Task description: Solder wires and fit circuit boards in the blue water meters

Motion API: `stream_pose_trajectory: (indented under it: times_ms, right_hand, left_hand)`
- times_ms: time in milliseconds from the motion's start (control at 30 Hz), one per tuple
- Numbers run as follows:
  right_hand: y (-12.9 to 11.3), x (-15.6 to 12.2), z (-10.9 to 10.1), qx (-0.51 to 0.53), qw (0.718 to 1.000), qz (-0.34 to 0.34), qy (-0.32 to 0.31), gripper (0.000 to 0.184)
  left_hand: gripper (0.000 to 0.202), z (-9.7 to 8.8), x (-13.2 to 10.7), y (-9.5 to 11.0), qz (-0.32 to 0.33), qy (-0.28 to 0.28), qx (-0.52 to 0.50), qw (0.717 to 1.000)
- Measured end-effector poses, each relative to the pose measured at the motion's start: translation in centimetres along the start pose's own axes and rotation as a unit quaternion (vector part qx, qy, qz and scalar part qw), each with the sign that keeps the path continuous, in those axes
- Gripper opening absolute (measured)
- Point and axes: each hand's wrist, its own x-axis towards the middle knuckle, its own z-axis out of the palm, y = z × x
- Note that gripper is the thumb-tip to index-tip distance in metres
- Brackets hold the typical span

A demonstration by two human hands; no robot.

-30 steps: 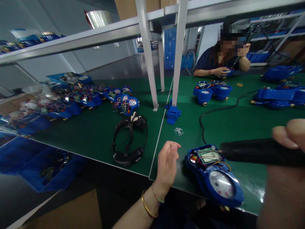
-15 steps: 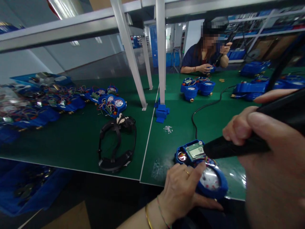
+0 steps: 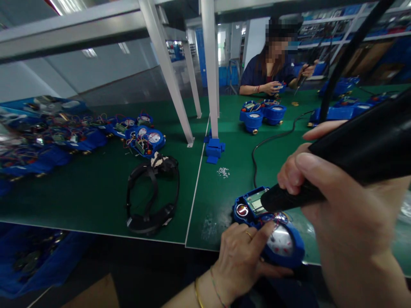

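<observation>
While the blue water meter (image 3: 269, 226) lies at the near bench edge, about 5 o'clock in view, it is steadied by the left hand (image 3: 242, 256), fingers curled over its dial. A black electric screwdriver (image 3: 337, 167) is gripped fully closed in the right hand (image 3: 346, 214), tip at the circuit board. The meter is judged rigid and heavy, its wiring fragile; best held by the housing. Display text possibly present, unreadable.

Cool, even light falls from ceiling strips (image 3: 88, 52) overhead, bright through the doorway (image 3: 221, 40) at the back. The green bench (image 3: 96, 192) takes it flatly, with pale glare near its right edge and soft shadows under the frame posts (image 3: 167, 72). Wide-lens bending curves the posts, the corners smear, and the right hand (image 3: 346, 214), very close, looms large and soft
</observation>
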Motion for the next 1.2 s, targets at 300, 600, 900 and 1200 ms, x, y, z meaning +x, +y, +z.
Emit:
stream_pose_trajectory:
  times_ms: [300,600,900,1200]
  right_hand:
    - [0.3,-0.1,1.4,-0.027,0.996,0.019,-0.083,0.017]
    - [-0.4,-0.6,2.0,-0.077,0.983,-0.005,-0.169,0.022]
    - [-0.5,-0.8,1.0,0.013,0.969,0.032,-0.244,0.069]
    - [2.2,5.7,-10.3,-0.305,0.951,0.053,-0.014,0.039]
  left_hand:
    - [0.064,0.7,-0.3,-0.1,0.006,0.012,0.015,1.000]
    - [0.049,1.1,-0.6,-0.3,-0.024,0.006,-0.069,0.997]
    - [0.065,2.0,-0.9,-0.3,0.003,0.070,0.017,0.997]
    - [0.080,1.3,-1.0,-0.5,-0.007,0.055,-0.013,0.998]
